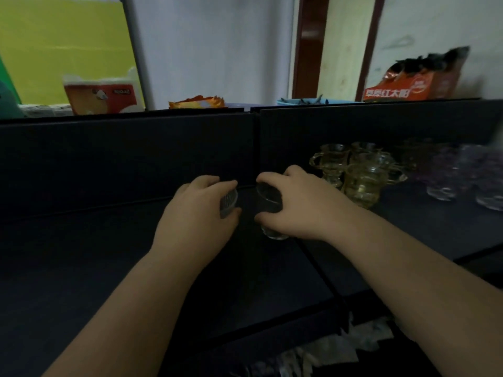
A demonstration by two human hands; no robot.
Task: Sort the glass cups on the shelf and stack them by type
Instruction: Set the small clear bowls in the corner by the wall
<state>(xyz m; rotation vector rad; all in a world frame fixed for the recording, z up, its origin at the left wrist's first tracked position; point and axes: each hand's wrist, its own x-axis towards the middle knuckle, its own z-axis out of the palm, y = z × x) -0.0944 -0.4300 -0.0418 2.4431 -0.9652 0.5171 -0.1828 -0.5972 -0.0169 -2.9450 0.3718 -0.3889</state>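
Note:
My left hand (198, 213) grips a small ribbed glass cup (228, 204) over the dark shelf (81, 254). Right beside it, my right hand (299, 205) grips a clear glass cup (269, 210) whose base shows below my fingers near the shelf's dividing edge. The two cups are a short gap apart. To the right, several yellow handled glass cups (359, 175) stand bunched together, some stacked. Further right stand several clear, faintly purple glasses (446, 175), blurred.
The shelf's dark back panel (136, 153) rises behind my hands. On top of it sit a red and white carton (100, 96), an orange snack bag (413, 85) and a blue bowl (299, 101). Crumpled plastic (326, 352) lies on the level below.

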